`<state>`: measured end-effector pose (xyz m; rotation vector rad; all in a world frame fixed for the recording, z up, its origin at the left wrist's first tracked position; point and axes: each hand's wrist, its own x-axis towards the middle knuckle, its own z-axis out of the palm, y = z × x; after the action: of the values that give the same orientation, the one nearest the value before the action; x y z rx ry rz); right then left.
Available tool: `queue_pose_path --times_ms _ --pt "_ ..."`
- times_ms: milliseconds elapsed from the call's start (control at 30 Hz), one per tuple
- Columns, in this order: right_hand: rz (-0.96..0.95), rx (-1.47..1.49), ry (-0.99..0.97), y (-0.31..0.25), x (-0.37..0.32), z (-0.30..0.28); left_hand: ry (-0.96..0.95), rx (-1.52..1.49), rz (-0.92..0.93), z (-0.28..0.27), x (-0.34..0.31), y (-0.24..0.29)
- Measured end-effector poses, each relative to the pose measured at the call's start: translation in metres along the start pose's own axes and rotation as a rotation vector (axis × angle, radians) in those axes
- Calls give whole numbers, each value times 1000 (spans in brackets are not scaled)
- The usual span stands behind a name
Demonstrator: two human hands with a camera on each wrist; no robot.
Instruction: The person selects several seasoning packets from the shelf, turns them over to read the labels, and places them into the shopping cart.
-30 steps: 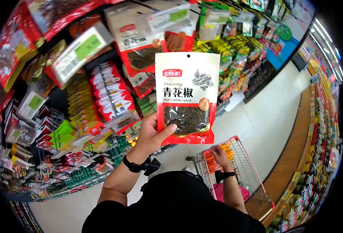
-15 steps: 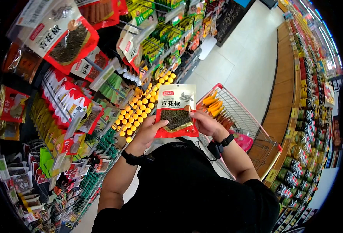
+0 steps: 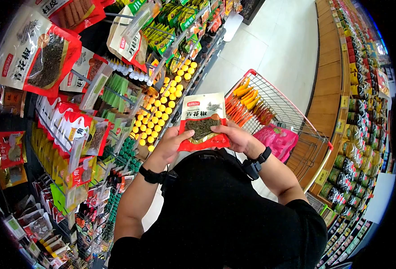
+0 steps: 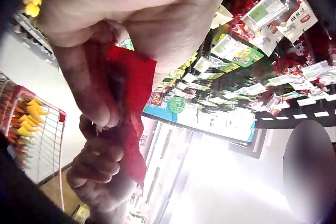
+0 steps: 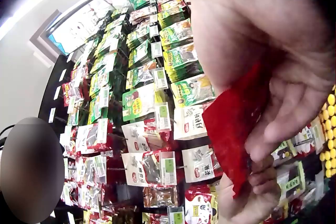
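two hands now clamp the seasoning packet (image 3: 203, 120); a second ago i saw only the left hand (image 3: 169, 145) on it, the right hand (image 3: 236, 136) down at the shopping cart (image 3: 283, 110). each grip pinches a lower corner (label toward me), packet raised just left of the cart.

Black short-sleeved top (image 3: 216, 215), black camera straps (image 3: 152, 175) on both wrists

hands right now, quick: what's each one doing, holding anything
left hand: holding the seasoning packet by its lower left edge.
right hand: holding the same seasoning packet by its lower right edge.
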<state>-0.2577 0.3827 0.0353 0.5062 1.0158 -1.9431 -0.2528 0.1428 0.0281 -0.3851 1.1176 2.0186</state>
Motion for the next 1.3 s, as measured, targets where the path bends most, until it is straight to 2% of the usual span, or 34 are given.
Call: queue_pose_path --times_ms 100,200,467,567,600,700,833,967,1167,1300 --pt "-27 -49 37 4 1 -2 -18 -24 16 -3 3 -4" --pt "-113 -68 -42 8 2 -6 -24 12 58 -2 -2 -2" --pt "-141 -61 -185 7 2 1 -35 219 173 11 -8 12" --pt "-114 -64 -99 -3 -8 16 -36 228 227 6 -2 3" --pt "-121 -144 -57 4 2 5 -23 221 227 7 -3 3" --pt "-196 -113 -73 6 3 12 8 276 253 2 -1 -5" --pt "-332 -268 -80 13 8 6 -11 309 300 5 -4 -4" --pt "-371 -383 -27 10 4 8 -20 297 313 9 -5 -4" --pt "-384 -430 -47 8 -1 7 12 266 326 10 -4 -5" --pt "-326 -322 -3 10 3 4 14 276 363 11 -4 -5"
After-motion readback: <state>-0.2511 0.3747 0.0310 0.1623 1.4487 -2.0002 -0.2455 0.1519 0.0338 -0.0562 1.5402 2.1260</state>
